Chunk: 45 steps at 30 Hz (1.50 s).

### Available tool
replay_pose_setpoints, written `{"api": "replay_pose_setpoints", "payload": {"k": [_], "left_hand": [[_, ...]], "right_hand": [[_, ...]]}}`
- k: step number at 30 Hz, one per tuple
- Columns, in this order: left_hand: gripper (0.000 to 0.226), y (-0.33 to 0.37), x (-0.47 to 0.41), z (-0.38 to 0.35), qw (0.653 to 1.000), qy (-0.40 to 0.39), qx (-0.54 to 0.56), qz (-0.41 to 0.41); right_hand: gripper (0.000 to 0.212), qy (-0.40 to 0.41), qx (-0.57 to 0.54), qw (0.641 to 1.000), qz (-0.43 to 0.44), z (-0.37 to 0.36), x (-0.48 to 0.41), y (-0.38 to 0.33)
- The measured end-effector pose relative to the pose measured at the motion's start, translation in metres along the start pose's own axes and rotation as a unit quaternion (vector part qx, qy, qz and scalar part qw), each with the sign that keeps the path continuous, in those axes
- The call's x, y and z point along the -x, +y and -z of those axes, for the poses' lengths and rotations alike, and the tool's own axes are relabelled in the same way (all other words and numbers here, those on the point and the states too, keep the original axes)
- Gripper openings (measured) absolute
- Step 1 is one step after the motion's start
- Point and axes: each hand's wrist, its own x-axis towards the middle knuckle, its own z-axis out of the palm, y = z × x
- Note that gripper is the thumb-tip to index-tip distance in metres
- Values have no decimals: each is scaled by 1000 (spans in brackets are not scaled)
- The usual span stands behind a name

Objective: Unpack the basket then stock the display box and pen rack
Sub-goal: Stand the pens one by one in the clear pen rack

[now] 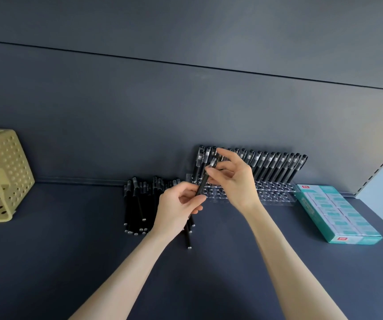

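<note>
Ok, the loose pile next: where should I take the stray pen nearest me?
Pinch the stray pen across its lower barrel, coming from above on the near side. It lies flat, sticking out of the pile towards you, so that end is free; its cap end is hidden under the left hand.

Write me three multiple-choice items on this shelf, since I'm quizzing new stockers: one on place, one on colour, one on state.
1. Where is the basket? A) left end of the shelf B) right end C) on the wall
2. What colour is the display box? A) red B) teal C) yellow
3. The raised pen is: A) lying flat B) held by both hands C) in the basket

Answers: 1 A, it sits far left of the loose pens; 2 B, its walls are teal; 3 B, left hand and right hand both pinch it.
</note>
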Motion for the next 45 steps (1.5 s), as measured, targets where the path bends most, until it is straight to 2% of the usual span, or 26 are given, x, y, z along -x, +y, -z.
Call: {"api": "replay_pose_setpoints", "payload": {"k": [3,6,11,15,22,29,39,42,45], "left_hand": [[16,-2,-7,3,994,36,-101,-37],[31,-3,-19,13,965,73,-243,-68],[48,-6,-37,15,933,18,-355,-63],[47,-9,-44,14,928,11,-367,-59],[40,-13,-47,13,931,20,-358,-62],[40,-13,-46,13,933,26,-354,-57],[45,-10,-44,15,917,10,-396,-53],[43,-8,-35,23,924,36,-379,-43],[34,-8,-19,36,918,79,-389,-28]], "right_hand": [[34,70,15,997,26,4,-5,-1],[40,117,49,989,78,10,-15,-4],[40,131,77,981,121,8,-28,-2],[32,122,89,980,132,3,-32,6],[32,101,126,980,118,-4,-32,18],[22,77,209,968,112,-12,-31,31],[27,89,224,964,110,-10,-22,27],[28,106,206,965,121,-12,-12,24],[16,102,184,971,117,-22,6,25]]}}
